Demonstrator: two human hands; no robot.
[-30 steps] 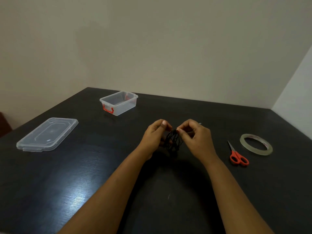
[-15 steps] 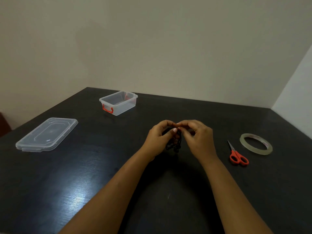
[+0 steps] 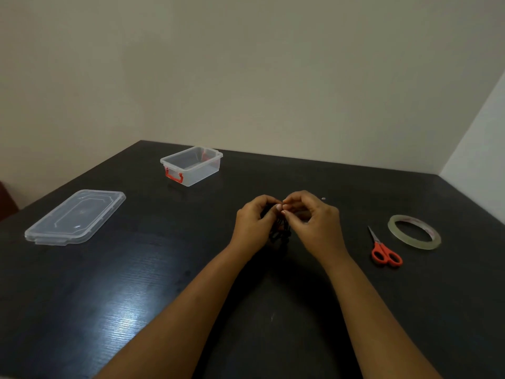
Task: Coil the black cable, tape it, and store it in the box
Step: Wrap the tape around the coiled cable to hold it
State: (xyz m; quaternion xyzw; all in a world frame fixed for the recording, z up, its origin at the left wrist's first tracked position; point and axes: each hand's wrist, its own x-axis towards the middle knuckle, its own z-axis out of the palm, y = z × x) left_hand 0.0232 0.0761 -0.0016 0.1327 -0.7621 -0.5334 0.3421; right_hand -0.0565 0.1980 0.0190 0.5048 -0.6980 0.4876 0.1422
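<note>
The black cable [image 3: 281,231] is bunched into a small coil between my two hands, just above the dark table [image 3: 153,269]. My left hand [image 3: 255,224] wraps around the coil from the left. My right hand [image 3: 314,222] pinches the coil's top from the right, its fingertips touching those of the left. Most of the coil is hidden by my fingers. The clear roll of tape [image 3: 414,231] lies flat at the right. The clear box [image 3: 191,165] with a red latch stands open at the back left.
Orange-handled scissors [image 3: 384,250] lie shut between my right hand and the tape roll. The box's clear lid [image 3: 75,217] lies flat at the left. Walls close the table's far and right sides.
My hands have drawn closer together, so the fingertips now meet over the coil. More of the cable is covered than a second ago.
</note>
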